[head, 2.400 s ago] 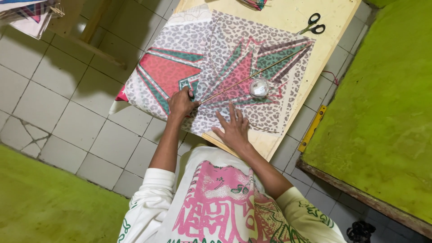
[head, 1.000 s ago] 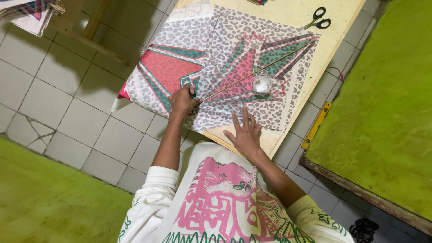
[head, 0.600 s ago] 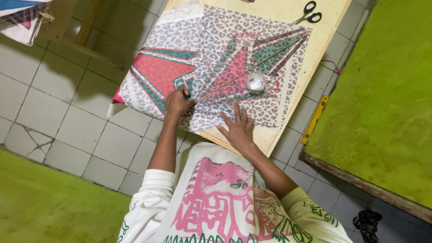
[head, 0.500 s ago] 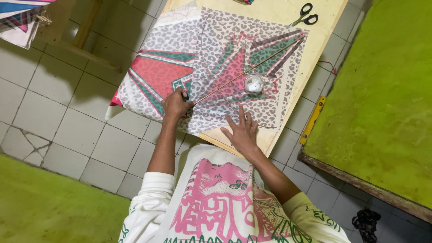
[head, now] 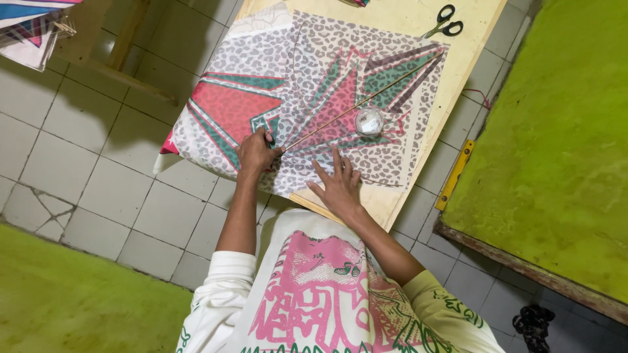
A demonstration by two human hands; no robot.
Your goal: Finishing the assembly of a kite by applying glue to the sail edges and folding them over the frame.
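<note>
the left hand point(head: 256, 151) is closed, fingers pinched on the near end of a thin stick point(head: 356, 104) that runs diagonally toward the upper right of the frame across a leopard-print paper sheet point(head: 314, 98) with red and green star shapes. the right hand point(head: 338, 184) lies flat on the sheet's lower edge, fingers spread apart, gripping nothing. the sheet covers a pale wooden surface point(head: 468, 46) at upper centre and overhangs it on the left. a small roll of clear tape point(head: 369, 121) sits on the sheet just beside the stick. scissors point(head: 445, 21) lie at the top of the frame on the bare wood.
</note>
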